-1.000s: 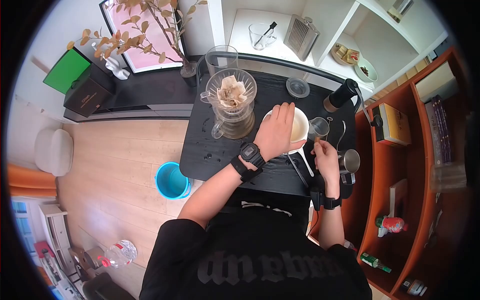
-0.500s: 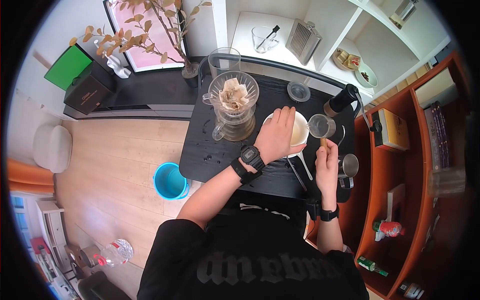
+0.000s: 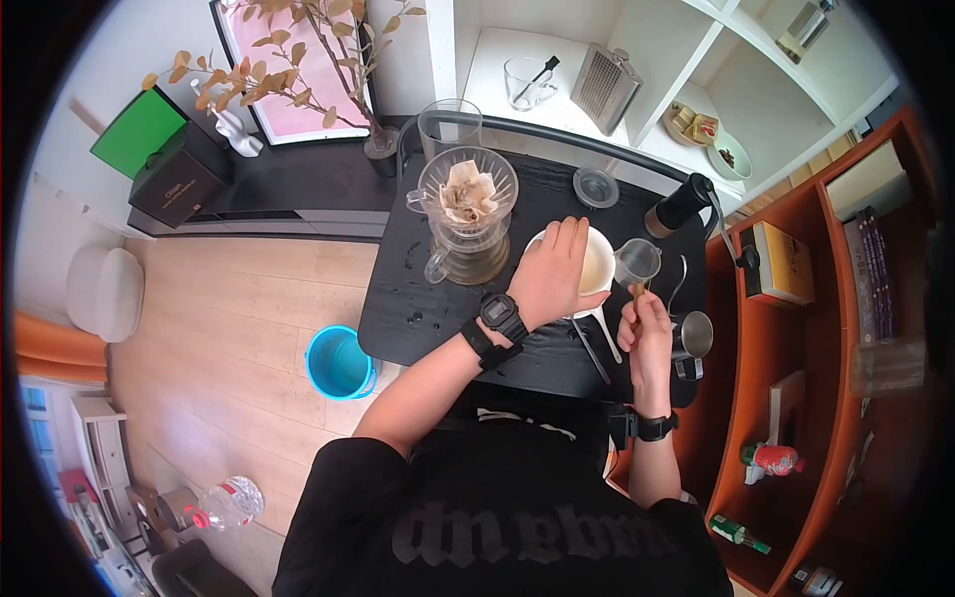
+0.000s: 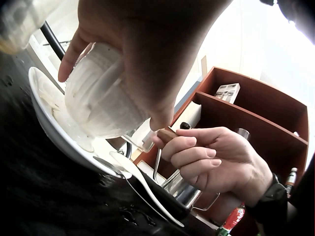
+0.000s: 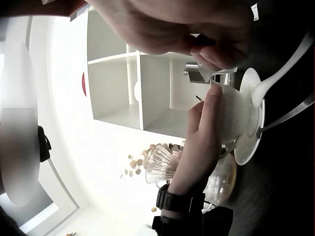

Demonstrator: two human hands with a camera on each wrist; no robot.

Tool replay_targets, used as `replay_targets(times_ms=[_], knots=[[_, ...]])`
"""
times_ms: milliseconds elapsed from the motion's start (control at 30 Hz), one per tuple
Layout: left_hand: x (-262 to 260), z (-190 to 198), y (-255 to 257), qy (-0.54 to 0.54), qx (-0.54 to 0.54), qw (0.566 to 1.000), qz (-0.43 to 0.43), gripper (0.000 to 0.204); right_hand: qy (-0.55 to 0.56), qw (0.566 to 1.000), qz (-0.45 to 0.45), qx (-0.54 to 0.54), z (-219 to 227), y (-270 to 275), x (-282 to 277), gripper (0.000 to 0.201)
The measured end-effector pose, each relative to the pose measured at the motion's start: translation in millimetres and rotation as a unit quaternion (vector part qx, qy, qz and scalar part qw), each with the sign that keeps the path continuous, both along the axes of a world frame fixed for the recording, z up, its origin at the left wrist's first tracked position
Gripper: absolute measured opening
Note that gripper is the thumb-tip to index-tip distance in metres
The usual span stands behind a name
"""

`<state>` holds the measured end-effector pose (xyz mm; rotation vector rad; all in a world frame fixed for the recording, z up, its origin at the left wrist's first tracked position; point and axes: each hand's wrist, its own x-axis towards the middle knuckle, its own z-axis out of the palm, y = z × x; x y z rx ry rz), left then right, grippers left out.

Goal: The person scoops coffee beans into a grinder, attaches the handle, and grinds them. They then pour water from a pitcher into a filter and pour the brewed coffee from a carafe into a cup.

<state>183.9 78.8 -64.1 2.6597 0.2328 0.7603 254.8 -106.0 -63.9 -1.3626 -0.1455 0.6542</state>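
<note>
My left hand (image 3: 549, 274) grips a translucent white cup (image 4: 98, 93) from above, thumb on one side and fingers on the other. The cup sits on a white saucer (image 4: 59, 132). Close to the cup on its right, my right hand (image 3: 647, 333) pinches the wooden handle (image 3: 638, 292) of a small clear glass cup (image 3: 638, 261). The glass overlaps the white cup's edge in the head view. A white spoon (image 3: 607, 333) and a thin metal utensil (image 3: 591, 350) lean at the saucer's near side. Part of the cup's rim hides behind my left hand.
On the black table's left stands a glass dripper (image 3: 509, 184) with a paper filter (image 3: 466, 192) over a carafe (image 3: 473, 267). A round lid (image 3: 596, 187), a hand grinder (image 3: 679, 206) and a metal pitcher (image 3: 693, 334) stand behind and right. A blue bucket (image 3: 340, 361) is on the floor.
My right hand lifted the glass cup by its handle and moved it slightly forward, then a little back toward me. My left hand stays on the white cup.
</note>
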Motion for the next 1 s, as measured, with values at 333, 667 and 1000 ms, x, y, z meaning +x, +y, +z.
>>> replay_targets(times_ms=[333,667,1000], knots=[[0,1,1,0.002,-0.003,1.0,-0.005,0.094,-0.004,0.994,0.034,-0.102,-29,-10,14,0.03],[0,5,1,0.016,-0.003,1.0,-0.005,0.094,-0.19,0.951,0.064,-0.235,-3,-28,-5,0.052],[-1,9,-1,-0.001,-0.022,0.999,-0.032,0.101,-0.254,0.947,0.04,-0.194,13,-57,-23,0.032]])
